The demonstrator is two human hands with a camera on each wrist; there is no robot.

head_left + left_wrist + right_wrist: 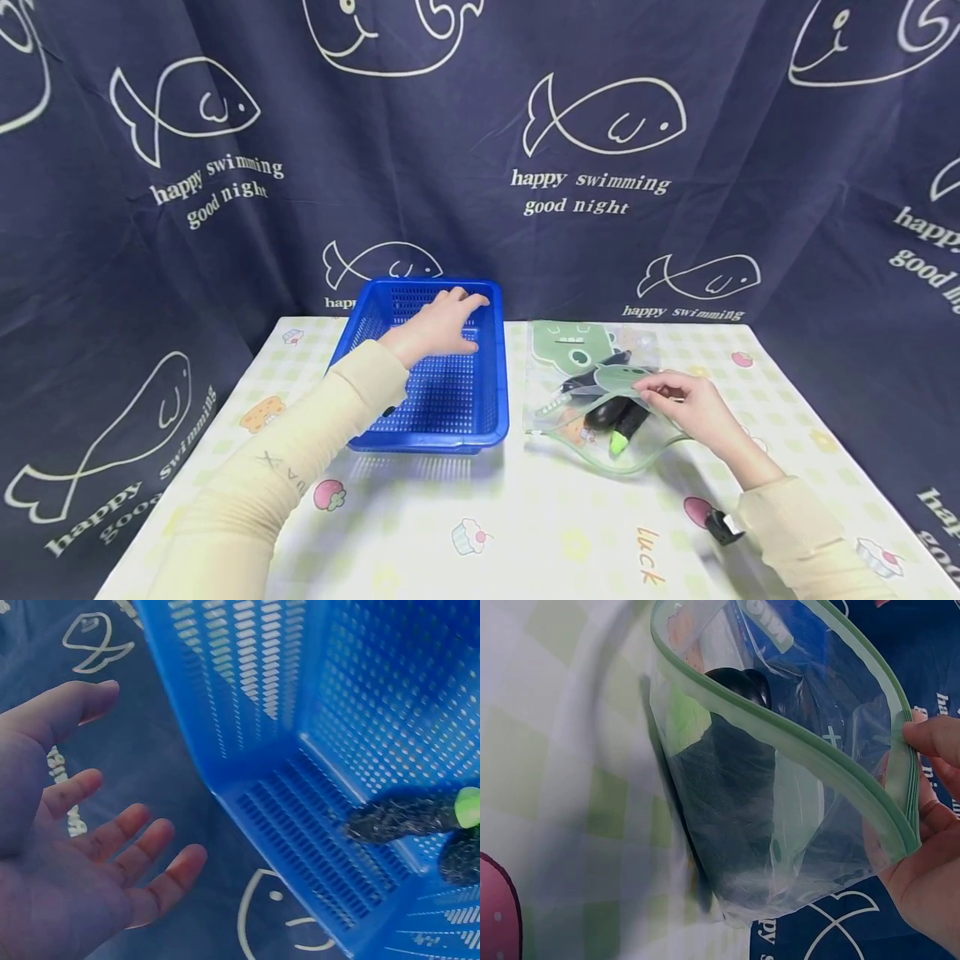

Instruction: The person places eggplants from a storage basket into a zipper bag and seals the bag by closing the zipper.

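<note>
My left hand (pixel 438 327) is over the blue basket (pixel 431 439), fingers spread and holding nothing. In the left wrist view, a dark, bumpy, long vegetable (pixel 405 817) with a bright green end lies in the basket, beside part of a second dark one (pixel 461 859). My right hand (pixel 693 408) pinches the green zip edge (pixel 904 772) of a clear zip bag (pixel 832 862) between thumb and fingers, and its mouth gapes. Inside the bag are a glossy black piece (pixel 606 412) and a dark long vegetable (pixel 630 425) with a bright green end.
Basket and bag stand side by side on a table with a patterned cloth (pixel 420 533). A dark blue curtain (pixel 450 183) with fish drawings hangs right behind the table. A small black device (pixel 723 529) sits at my right sleeve.
</note>
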